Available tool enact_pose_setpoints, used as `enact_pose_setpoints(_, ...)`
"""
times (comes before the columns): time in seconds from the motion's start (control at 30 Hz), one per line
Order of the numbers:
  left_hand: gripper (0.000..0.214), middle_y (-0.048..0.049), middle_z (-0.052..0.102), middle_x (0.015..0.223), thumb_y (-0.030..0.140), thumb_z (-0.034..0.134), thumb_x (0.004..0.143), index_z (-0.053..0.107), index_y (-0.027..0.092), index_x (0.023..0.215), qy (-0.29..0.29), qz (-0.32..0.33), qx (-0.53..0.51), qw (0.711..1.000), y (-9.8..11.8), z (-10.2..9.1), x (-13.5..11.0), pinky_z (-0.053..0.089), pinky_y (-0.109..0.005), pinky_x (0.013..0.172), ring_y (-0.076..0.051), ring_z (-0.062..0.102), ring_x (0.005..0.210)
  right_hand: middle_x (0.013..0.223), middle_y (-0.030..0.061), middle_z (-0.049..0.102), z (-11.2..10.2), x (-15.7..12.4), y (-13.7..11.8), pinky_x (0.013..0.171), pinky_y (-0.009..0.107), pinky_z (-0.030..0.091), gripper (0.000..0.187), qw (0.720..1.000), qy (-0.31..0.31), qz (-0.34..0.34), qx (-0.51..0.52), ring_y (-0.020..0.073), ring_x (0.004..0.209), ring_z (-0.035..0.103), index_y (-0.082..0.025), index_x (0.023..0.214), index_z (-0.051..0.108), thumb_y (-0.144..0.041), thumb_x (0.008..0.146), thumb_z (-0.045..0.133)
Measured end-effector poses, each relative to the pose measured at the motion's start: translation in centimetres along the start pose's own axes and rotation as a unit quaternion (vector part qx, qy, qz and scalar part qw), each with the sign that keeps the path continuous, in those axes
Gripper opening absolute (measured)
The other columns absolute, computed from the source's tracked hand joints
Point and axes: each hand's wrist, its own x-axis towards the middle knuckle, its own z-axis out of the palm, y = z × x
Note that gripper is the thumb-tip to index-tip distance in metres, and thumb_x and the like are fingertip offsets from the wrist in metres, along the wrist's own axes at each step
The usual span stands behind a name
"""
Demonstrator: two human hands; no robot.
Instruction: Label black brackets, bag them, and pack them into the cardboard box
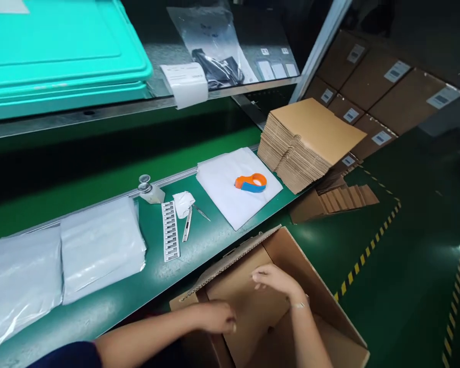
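A large open cardboard box [310,250] stands below the bench's front edge, its flaps raised. My left hand [219,318] is over the box's left side, slightly blurred, with its fingers curled in and nothing visible in them. Farther into the opening hangs my right hand [272,279], palm down, its fingers loosely bent and apart, holding nothing. A thin band circles the right wrist. Brown cardboard inner faces show below both hands; whether either hand touches the box I cannot tell.
The green bench [199,250] carries plastic-wrapped stacks [103,245], a label strip [170,232], a utility knife [187,225], tweezers [202,212], a pump bottle [151,193], white sheets [226,179], an orange-blue tape dispenser [251,183] and stacked cardboard [310,133]. Labelled cartons [383,76] stand behind.
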Motion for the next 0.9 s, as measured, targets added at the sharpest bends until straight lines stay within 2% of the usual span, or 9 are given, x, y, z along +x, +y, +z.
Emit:
enact_pose_setpoints(0.07, 0.022, 0.0120, 0.077, 0.089, 0.039, 0.070, 0.076, 0.073, 0.043, 0.098, -0.087, 0.083, -0.072, 0.990, 1.8, -3.6, -3.5, 0.060, -0.028, 0.073, -0.017, 0.073, 0.081, 0.110, 0.0017, 0.073, -3.1, -1.8, -4.6, 0.082, 0.027, 0.053, 0.033, 0.986, -0.007, -0.168, 0.015, 0.0159, 0.092, 0.070, -0.025, 0.117, 0.067, -0.040, 0.092, 0.052)
enact_pose_setpoints(0.1, 0.028, 0.0084, 0.076, 0.101, 0.042, 0.059, 0.086, 0.068, 0.041, 0.113, -0.132, 0.129, -0.146, 0.972, 2.3, -5.7, -4.6, 0.058, -0.029, 0.080, -0.016, 0.072, 0.091, 0.111, 0.0030, 0.072, -4.5, -1.5, -7.2, 0.085, 0.027, 0.053, 0.034, 0.970, 0.038, -0.241, -0.002, 0.0161, 0.096, 0.069, -0.023, 0.117, 0.066, -0.040, 0.095, 0.048)
enact_pose_setpoints(0.13, 0.032, 0.0042, 0.076, 0.104, 0.044, 0.052, 0.090, 0.067, 0.036, 0.117, -0.124, 0.144, -0.208, 0.959, 2.5, -7.8, -5.1, 0.057, -0.031, 0.083, -0.016, 0.071, 0.094, 0.114, 0.0047, 0.071, -5.8, -0.4, -9.8, 0.090, 0.028, 0.051, 0.035, 0.955, 0.090, -0.277, -0.052, 0.0166, 0.102, 0.067, -0.021, 0.115, 0.067, -0.038, 0.098, 0.042)
enact_pose_setpoints(0.2, 0.030, -0.0012, 0.076, 0.082, 0.042, 0.050, 0.088, 0.072, 0.023, 0.094, 0.045, 0.102, -0.267, 0.957, 1.3, -11.7, -4.2, 0.057, -0.030, 0.075, -0.017, 0.071, 0.077, 0.117, 0.0058, 0.069, -7.6, 4.1, -14.3, 0.092, 0.025, 0.049, 0.034, 0.928, 0.147, -0.237, -0.247, 0.0148, 0.107, 0.065, -0.020, 0.119, 0.063, -0.031, 0.101, 0.037)
enact_pose_setpoints(0.3, 0.023, -0.0004, 0.068, 0.065, 0.032, 0.046, 0.084, 0.063, 0.018, 0.078, 0.239, -0.006, -0.275, 0.931, -3.0, -15.5, 0.7, 0.052, -0.027, 0.068, -0.015, 0.065, 0.066, 0.118, 0.0167, 0.066, -8.2, 13.2, -18.3, 0.091, 0.032, 0.050, 0.025, 0.908, 0.144, -0.179, -0.350, 0.0218, 0.105, 0.065, -0.009, 0.114, 0.064, -0.020, 0.093, 0.056)
enact_pose_setpoints(0.4, 0.017, 0.0018, 0.061, 0.057, 0.026, 0.046, 0.079, 0.059, 0.018, 0.072, 0.282, -0.058, -0.290, 0.913, -7.8, -16.3, 5.8, 0.049, -0.025, 0.059, -0.014, 0.061, 0.057, 0.116, 0.0136, 0.064, -7.3, 20.2, -18.8, 0.091, 0.040, 0.052, 0.024, 0.887, 0.133, -0.150, -0.416, 0.0227, 0.105, 0.063, -0.009, 0.111, 0.063, -0.023, 0.092, 0.060)
enact_pose_setpoints(0.5, 0.013, 0.0021, 0.061, 0.057, 0.024, 0.049, 0.074, 0.059, 0.018, 0.069, 0.291, -0.068, -0.309, 0.903, -10.8, -15.6, 8.2, 0.048, -0.025, 0.057, -0.014, 0.059, 0.056, 0.114, 0.0097, 0.064, -6.8, 23.2, -17.9, 0.090, 0.042, 0.052, 0.026, 0.869, 0.120, -0.142, -0.458, 0.0211, 0.104, 0.063, -0.012, 0.111, 0.062, -0.030, 0.093, 0.059)
enact_pose_setpoints(0.67, 0.015, 0.0008, 0.064, 0.062, 0.024, 0.050, 0.075, 0.063, 0.018, 0.072, 0.321, -0.063, -0.337, 0.883, -13.1, -16.1, 9.4, 0.049, -0.026, 0.059, -0.016, 0.061, 0.060, 0.106, 0.0090, 0.066, -8.1, 24.2, -16.9, 0.086, 0.038, 0.051, 0.022, 0.861, 0.115, -0.145, -0.473, 0.0191, 0.096, 0.064, -0.011, 0.107, 0.063, -0.027, 0.095, 0.054)
enact_pose_setpoints(0.9, 0.028, -0.0055, 0.070, 0.086, 0.027, 0.052, 0.081, 0.067, 0.014, 0.101, 0.405, -0.076, -0.362, 0.836, -13.4, -19.1, 12.0, 0.049, -0.027, 0.062, -0.017, 0.062, 0.072, 0.090, 0.0061, 0.072, -10.3, 24.3, -15.7, 0.071, 0.023, 0.042, 0.026, 0.892, 0.141, -0.182, -0.389, 0.0164, 0.083, 0.063, -0.015, 0.089, 0.069, -0.017, 0.091, 0.042)
